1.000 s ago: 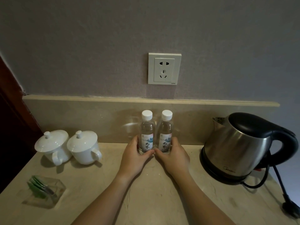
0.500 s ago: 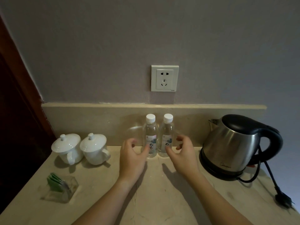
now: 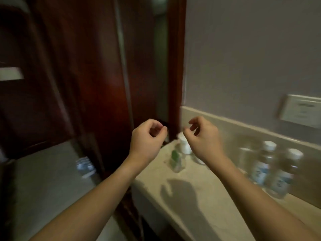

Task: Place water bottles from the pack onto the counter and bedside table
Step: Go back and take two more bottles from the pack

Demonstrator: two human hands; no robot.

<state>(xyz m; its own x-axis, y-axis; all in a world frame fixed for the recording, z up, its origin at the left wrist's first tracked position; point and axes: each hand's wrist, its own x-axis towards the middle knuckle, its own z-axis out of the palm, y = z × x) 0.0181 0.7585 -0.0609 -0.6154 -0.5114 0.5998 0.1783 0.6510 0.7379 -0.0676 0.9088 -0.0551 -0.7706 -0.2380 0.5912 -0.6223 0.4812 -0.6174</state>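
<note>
Beige stone counter [image 3: 199,197] carries two water bottles [image 3: 271,169] with white caps, standing upright side by side near the backsplash at the right. Both hands are raised in the air and hold nothing: the left hand [image 3: 146,139] and the right hand [image 3: 204,136] have loosely curled fingers. Behind them stand blurred white lidded cups [image 3: 185,144] and a clear holder with green sachets [image 3: 175,160].

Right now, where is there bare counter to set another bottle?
Bare counter lies in front, between the tea-bag holder and the two bottles. The back left corner is crowded by the holder and white cup.
</note>
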